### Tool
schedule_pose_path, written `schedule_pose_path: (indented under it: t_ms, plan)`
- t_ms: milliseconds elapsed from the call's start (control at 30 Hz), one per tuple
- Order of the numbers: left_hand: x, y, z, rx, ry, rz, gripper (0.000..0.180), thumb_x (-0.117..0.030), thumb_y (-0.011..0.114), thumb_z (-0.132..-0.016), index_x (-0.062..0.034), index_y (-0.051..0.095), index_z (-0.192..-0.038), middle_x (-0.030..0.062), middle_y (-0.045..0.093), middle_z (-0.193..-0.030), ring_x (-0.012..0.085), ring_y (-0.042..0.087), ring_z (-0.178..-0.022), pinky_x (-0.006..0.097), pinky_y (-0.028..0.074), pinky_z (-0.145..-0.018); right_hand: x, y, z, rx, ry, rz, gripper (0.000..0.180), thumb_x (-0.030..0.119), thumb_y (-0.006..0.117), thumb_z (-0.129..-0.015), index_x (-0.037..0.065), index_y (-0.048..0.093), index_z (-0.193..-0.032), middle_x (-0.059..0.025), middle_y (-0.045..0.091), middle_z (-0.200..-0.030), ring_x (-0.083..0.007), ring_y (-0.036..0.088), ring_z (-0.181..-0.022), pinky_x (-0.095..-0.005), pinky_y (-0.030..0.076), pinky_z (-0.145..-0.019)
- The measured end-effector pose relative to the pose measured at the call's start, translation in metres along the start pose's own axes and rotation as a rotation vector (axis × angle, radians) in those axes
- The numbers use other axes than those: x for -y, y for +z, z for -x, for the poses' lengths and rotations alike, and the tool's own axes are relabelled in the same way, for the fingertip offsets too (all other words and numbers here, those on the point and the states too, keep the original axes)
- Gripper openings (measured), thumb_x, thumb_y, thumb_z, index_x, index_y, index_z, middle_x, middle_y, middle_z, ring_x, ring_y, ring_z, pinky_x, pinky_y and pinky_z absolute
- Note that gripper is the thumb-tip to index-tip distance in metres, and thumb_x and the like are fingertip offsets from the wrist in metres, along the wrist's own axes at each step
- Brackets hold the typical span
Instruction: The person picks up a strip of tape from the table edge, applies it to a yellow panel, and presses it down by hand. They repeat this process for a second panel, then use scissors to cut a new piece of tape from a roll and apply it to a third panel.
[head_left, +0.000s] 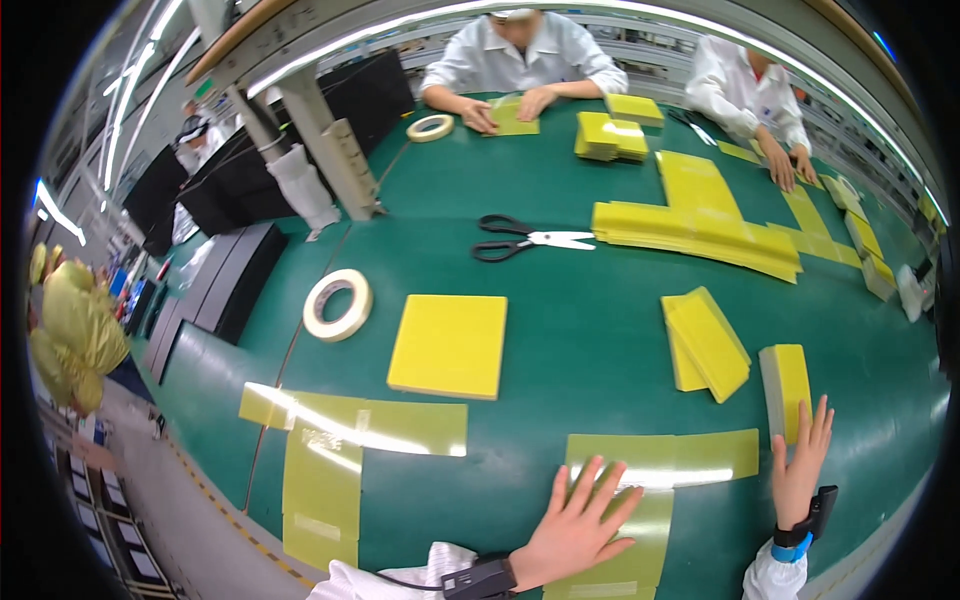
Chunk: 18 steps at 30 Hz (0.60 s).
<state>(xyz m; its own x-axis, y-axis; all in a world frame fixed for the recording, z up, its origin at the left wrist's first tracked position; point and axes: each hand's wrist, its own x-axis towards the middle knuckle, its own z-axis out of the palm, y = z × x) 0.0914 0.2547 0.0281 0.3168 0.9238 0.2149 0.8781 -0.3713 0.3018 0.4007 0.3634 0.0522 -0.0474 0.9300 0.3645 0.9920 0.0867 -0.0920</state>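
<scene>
Two bare hands reach over a green table [570,345] in the head view: the left hand [572,533], fingers splayed, gripping nothing, covers part of a T-shaped yellow sheet [655,517]; the right hand [799,472], fingers parted, empty, points forward near a narrow yellow stack [794,373].

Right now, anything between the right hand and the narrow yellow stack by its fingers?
Nothing visible. The right hand, open, reaches up to the near end of the narrow yellow stack; whether they touch, I can't tell. The left hand is off to the left, over the yellow T-shaped sheet.
</scene>
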Motion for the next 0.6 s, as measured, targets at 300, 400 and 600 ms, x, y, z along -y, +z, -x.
schedule_pose_path:
  t_ms: [300, 400, 600]
  plan:
    - [0.006, 0.005, 0.001, -0.077, 0.018, 0.100, 0.049, -0.044, 0.053, -0.091, -0.0122, 0.053, -0.129, 0.0186, 0.037, -0.143, 0.0403, 0.029, -0.137, 0.063, 0.020, -0.106, -0.022, 0.013, -0.005, 0.048, -0.012, -0.099, 0.036, 0.009, 0.052, -0.093, 0.001, 0.052, -0.128, -0.0250, 0.043, -0.139, -0.0419, 0.044, -0.124, -0.0440, 0.033, -0.104]
    - [0.006, 0.006, 0.002, -0.102, 0.022, 0.148, 0.046, -0.040, 0.054, -0.092, -0.0097, 0.054, -0.127, 0.0191, 0.038, -0.142, 0.0398, 0.029, -0.137, 0.064, 0.021, -0.106, -0.025, 0.015, -0.004, 0.022, 0.059, -0.134, 0.033, 0.006, 0.052, -0.092, -0.001, 0.055, -0.124, -0.0259, 0.048, -0.135, -0.0403, 0.046, -0.124, -0.0419, 0.035, -0.103]
    - [0.006, 0.005, 0.002, -0.124, 0.046, 0.186, 0.042, -0.034, 0.055, -0.092, -0.0065, 0.055, -0.124, 0.0216, 0.037, -0.141, 0.0398, 0.028, -0.137, 0.064, 0.021, -0.105, -0.041, 0.016, -0.008, -0.099, 0.046, -0.421, 0.028, -0.001, 0.052, -0.088, -0.003, 0.061, -0.114, -0.0251, 0.055, -0.128, -0.0355, 0.054, -0.118, -0.0391, 0.042, -0.097]
